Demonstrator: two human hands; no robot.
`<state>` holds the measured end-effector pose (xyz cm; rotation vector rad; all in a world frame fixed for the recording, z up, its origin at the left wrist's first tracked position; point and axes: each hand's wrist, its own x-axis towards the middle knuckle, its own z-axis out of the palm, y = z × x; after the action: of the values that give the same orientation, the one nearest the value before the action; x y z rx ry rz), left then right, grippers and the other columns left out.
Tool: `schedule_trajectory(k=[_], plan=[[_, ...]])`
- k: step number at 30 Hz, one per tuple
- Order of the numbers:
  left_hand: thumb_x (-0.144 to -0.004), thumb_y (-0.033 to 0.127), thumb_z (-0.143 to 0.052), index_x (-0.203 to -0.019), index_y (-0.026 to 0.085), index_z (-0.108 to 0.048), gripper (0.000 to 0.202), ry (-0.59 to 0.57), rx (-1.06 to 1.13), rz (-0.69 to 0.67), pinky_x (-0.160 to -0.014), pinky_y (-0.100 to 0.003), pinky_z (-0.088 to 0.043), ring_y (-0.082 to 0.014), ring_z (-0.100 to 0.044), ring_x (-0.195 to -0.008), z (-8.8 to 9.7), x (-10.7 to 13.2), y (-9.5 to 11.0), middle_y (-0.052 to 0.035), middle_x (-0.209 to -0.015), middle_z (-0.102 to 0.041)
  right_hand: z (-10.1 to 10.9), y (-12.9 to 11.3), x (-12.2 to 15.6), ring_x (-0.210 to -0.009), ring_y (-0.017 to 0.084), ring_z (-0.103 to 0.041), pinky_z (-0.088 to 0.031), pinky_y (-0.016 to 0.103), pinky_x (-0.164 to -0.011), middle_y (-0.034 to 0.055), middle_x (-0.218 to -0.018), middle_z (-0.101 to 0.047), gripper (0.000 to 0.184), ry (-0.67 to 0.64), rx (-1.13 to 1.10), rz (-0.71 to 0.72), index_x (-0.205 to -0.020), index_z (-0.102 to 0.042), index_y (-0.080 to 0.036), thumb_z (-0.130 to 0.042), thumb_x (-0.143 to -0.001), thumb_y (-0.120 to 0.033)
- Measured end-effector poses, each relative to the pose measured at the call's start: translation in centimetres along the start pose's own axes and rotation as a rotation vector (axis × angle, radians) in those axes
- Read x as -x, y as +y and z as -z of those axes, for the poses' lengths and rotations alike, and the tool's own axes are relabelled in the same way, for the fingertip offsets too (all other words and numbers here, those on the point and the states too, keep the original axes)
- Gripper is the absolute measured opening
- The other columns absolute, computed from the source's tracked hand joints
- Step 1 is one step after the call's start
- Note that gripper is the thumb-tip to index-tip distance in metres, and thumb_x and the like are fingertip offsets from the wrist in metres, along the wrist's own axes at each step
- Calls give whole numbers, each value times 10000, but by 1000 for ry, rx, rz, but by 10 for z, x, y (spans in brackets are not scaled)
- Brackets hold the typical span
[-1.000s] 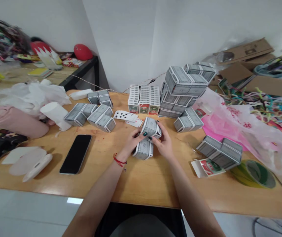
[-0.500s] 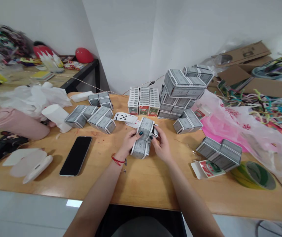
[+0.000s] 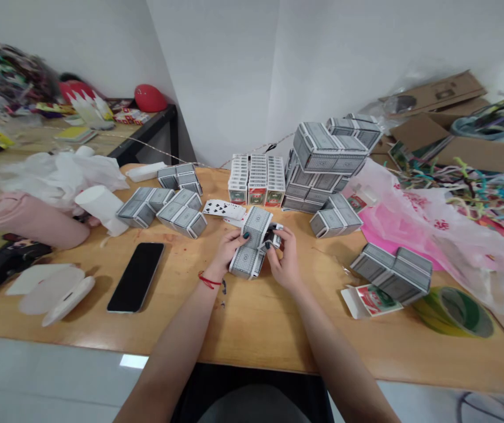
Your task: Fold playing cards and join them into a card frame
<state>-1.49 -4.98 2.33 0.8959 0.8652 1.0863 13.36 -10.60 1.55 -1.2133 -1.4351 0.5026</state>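
Note:
In front of me, my left hand grips a block folded from playing cards, its faces showing grey patterned backs. The thumb presses on its left side. At the block's right side, my right hand pinches a bent playing card with white edges and dark print; its far part is hidden by the fingers and block. Just behind the block, several loose playing cards lie face up. Similar card blocks stand to the left.
Rows of card boxes stand at the back, beside a tall stack of card blocks. A phone lies left. At right are more card blocks, an opened card box, yellow-green tape and a plastic bag.
The block has shifted slightly left and tilted. My right hand has drawn the bent card a little away from the block's right side, so more of it shows.

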Motion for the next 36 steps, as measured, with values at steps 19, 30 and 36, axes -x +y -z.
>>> schedule_trajectory(k=[19, 30, 36], plan=[[-548, 333, -719, -644, 138, -657, 226, -42, -40, -41, -507, -213, -350, -94, -491, -531, 3, 0, 6, 1, -636, -606, -5, -16, 1, -1099, 237, -438, -412, 461, -899, 88, -1147, -407, 111, 217, 197, 174, -829, -553, -228, -491, -749, -184], [-534, 336, -727, -652, 129, -652, 250, -32, -25, -29, -497, -203, -344, -79, -470, -506, 5, -1, 3, 9, -613, -595, 1, -9, -1, -1011, 222, -493, -402, 468, -878, 65, -989, -526, 59, 245, 209, 208, -755, -540, -213, -509, -731, -169], [-535, 350, -725, -647, 123, -638, 268, -35, -50, -26, -479, -191, -319, -61, -439, -491, 4, -2, 4, 22, -588, -562, 1, -10, -1, -990, 210, -502, -418, 440, -861, 78, -1021, -516, 87, 197, 209, 248, -807, -531, -210, -485, -751, -162]])
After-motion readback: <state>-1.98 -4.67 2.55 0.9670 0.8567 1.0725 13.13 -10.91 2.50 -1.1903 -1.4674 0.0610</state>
